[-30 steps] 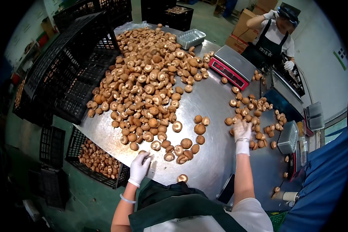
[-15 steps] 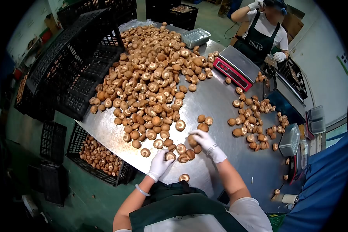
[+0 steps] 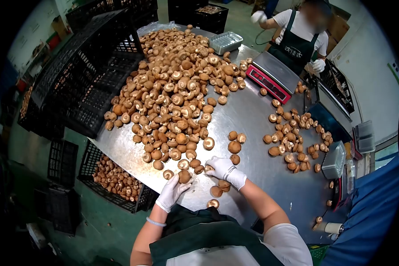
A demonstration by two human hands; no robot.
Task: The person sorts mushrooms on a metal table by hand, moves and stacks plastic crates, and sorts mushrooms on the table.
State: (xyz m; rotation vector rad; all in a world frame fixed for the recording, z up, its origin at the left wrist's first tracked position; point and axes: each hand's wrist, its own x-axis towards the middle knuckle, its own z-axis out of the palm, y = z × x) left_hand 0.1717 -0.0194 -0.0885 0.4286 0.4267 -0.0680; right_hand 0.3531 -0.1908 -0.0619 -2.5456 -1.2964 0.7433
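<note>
My left hand [image 3: 170,193], in a white glove, grips a brown-capped mushroom [image 3: 184,177] between thumb and fingers at the table's near edge. To its right, my gloved right hand [image 3: 224,170] reaches leftward, its fingertips closed on another mushroom [image 3: 209,169], mostly covered by the fingers. Just below the right hand lie loose mushrooms [image 3: 216,191], caps up. One mushroom [image 3: 213,203] rests gills up close to my apron. Beyond both hands spreads a large heap of mushrooms [image 3: 173,97].
A black crate [image 3: 88,84] leans at the heap's left; a crate of mushrooms [image 3: 82,166] sits below the table edge. A red scale [image 3: 270,84], a clear plastic tray [image 3: 226,43] and scattered mushrooms [image 3: 290,137] lie farther off. A co-worker [image 3: 297,42] stands across the table.
My right hand has shifted left and down to a different mushroom. My left hand moved slightly left, its mushroom now showing the cap. The co-worker's raised hand moved out from the head.
</note>
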